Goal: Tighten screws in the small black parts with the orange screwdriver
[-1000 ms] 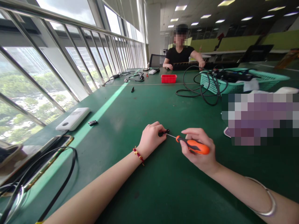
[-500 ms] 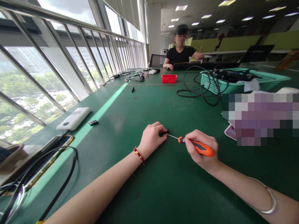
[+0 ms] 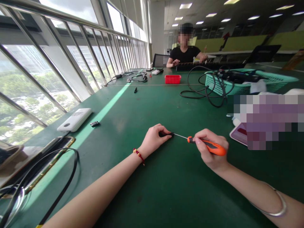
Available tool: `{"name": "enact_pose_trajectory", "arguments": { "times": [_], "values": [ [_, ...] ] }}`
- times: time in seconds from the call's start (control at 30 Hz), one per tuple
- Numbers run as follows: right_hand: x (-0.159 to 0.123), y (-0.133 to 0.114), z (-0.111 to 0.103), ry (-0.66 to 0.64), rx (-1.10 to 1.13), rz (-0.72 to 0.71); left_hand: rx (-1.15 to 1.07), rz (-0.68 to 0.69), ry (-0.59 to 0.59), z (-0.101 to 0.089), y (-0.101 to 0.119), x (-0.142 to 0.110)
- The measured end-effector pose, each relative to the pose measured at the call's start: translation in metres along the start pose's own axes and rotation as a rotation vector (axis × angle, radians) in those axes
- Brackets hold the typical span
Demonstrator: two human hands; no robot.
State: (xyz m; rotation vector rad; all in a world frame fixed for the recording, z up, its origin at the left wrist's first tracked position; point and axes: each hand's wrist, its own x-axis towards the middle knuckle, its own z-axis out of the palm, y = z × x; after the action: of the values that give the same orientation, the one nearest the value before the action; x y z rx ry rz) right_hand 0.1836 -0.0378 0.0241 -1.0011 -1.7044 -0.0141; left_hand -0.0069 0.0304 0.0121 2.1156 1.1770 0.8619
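Note:
Near the middle of the green table (image 3: 133, 190), my left hand (image 3: 155, 138) pinches a small black part (image 3: 171, 134) between thumb and fingers. Most of that part is hidden by the fingers, so its kind does not show. My right hand (image 3: 212, 148) is closed around the orange and black handle of a screwdriver (image 3: 217, 148). Its thin metal shaft points left, and the tip meets or nearly meets the right end of the black part. Whether the tip sits inside the part is too small to tell.
A small black piece (image 3: 95, 124) and a white power bank-like box (image 3: 75, 119) lie left. Another black piece (image 3: 135, 90) lies farther off, near a red bin (image 3: 173, 79). Back right stands a teal basket (image 3: 273, 83) with cables. A person (image 3: 185, 55) sits opposite.
My right hand and the screwdriver have shifted slightly right. The screwdriver tip now lies at the black part's right end rather than closer to my left thumb. My left hand still grips the part.

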Motion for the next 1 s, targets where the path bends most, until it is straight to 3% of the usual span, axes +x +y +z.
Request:
{"name": "enact_pose_trajectory", "arguments": {
  "times": [0.73,1.0],
  "values": [
    [0.002,0.000,-0.002,0.005,0.014,-0.030,-0.021,0.041,-0.041,-0.002,-0.003,0.000],
    [0.010,0.000,-0.003,-0.031,0.057,0.136,0.004,0.042,-0.057,-0.002,-0.002,0.000]
  ]
}}
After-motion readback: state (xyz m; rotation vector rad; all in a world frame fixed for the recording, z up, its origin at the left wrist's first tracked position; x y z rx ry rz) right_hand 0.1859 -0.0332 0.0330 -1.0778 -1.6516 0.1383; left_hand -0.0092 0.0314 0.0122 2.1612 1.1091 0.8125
